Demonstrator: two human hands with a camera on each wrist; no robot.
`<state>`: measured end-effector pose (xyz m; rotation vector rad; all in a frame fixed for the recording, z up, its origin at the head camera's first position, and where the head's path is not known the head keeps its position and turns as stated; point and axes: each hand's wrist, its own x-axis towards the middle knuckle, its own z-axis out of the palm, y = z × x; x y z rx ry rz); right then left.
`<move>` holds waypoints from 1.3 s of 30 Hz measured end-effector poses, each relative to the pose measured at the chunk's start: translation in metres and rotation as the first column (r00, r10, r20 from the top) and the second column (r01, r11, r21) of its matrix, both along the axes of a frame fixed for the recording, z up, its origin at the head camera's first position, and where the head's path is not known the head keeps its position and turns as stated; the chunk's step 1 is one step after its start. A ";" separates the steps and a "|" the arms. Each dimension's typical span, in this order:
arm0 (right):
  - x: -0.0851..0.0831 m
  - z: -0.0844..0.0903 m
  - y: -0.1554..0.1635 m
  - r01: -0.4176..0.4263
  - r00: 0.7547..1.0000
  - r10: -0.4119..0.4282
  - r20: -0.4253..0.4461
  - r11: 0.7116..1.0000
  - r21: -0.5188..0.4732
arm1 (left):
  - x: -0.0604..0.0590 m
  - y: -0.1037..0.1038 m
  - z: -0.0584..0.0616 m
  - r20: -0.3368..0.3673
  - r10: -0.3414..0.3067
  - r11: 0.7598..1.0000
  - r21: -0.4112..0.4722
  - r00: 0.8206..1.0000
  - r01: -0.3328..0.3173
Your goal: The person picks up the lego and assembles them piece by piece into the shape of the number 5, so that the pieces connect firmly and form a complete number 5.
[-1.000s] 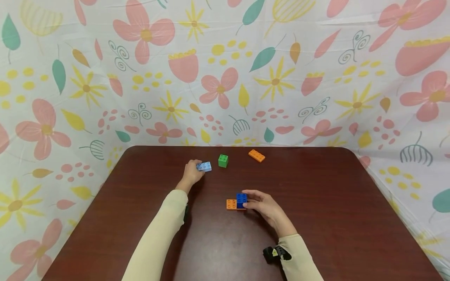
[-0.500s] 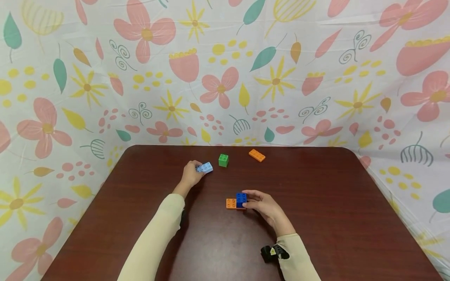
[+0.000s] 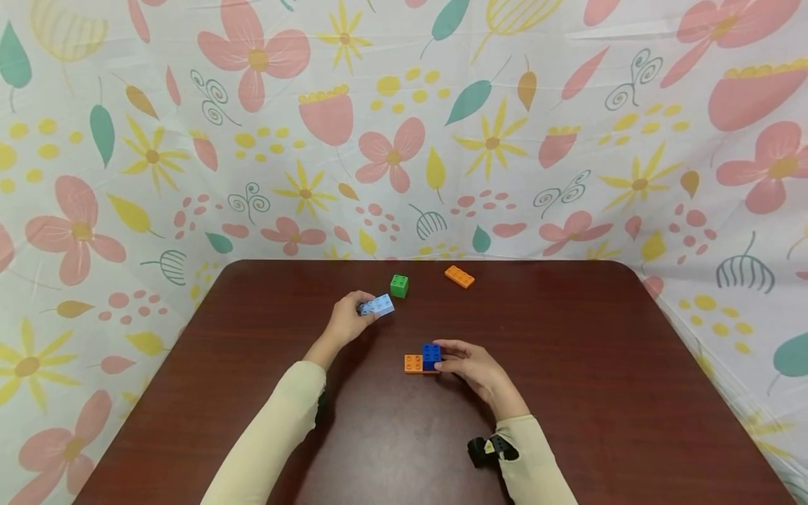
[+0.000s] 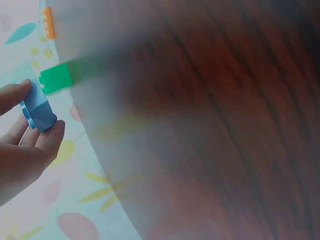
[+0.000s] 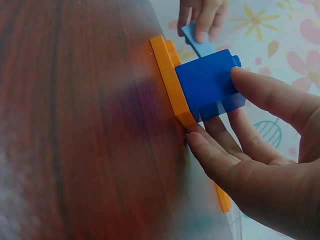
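Pinching a light blue brick [image 3: 377,306] between thumb and fingers, the left hand [image 3: 346,321] holds it off the dark wooden surface [image 3: 587,365], just this side of a green cube [image 3: 399,285]. The left wrist view shows what the head view cannot: the thumb on one side of the light blue brick [image 4: 37,106], the fingertips on the other, and the green cube [image 4: 56,79] close beyond it, blurred.

The right hand [image 3: 470,366] grips a dark blue brick [image 3: 432,355] that sits on the right half of an orange plate [image 3: 414,364], near the middle of the surface. From the head camera only the stud tops are clear. The right wrist view shows the dark blue brick [image 5: 210,82] seated flush on the orange plate [image 5: 170,80], a finger against its side and the other fingers curled along the plate's edge. It also catches the left hand [image 5: 200,15] with the light blue brick [image 5: 198,42] beyond.

A second orange brick [image 3: 459,276] lies at the far edge, well apart from both hands. A flower-patterned cloth [image 3: 126,140] hangs behind and beside the surface. Nothing lies between the two hands.
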<state>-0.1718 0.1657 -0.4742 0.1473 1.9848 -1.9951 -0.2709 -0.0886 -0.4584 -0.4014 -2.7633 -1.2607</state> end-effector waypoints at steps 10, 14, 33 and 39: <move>-0.001 -0.002 0.002 -0.003 1.000 0.003 0.008 1.000 -0.015 | 0.020 0.012 0.010 -0.035 -0.136 0.990 0.038 0.990 0.137; -0.002 -0.003 0.002 0.000 1.000 0.000 0.008 1.000 -0.017 | 0.027 0.017 0.012 -0.035 -0.170 0.984 0.040 0.985 0.172; -0.001 -0.005 0.001 0.007 1.000 -0.007 0.005 1.000 -0.006 | 0.054 0.030 0.014 -0.038 -0.332 0.943 0.026 0.943 0.333; -0.002 -0.004 0.001 0.008 1.000 -0.008 -0.002 1.000 -0.008 | 0.057 0.033 0.012 -0.044 -0.359 0.933 0.012 0.932 0.360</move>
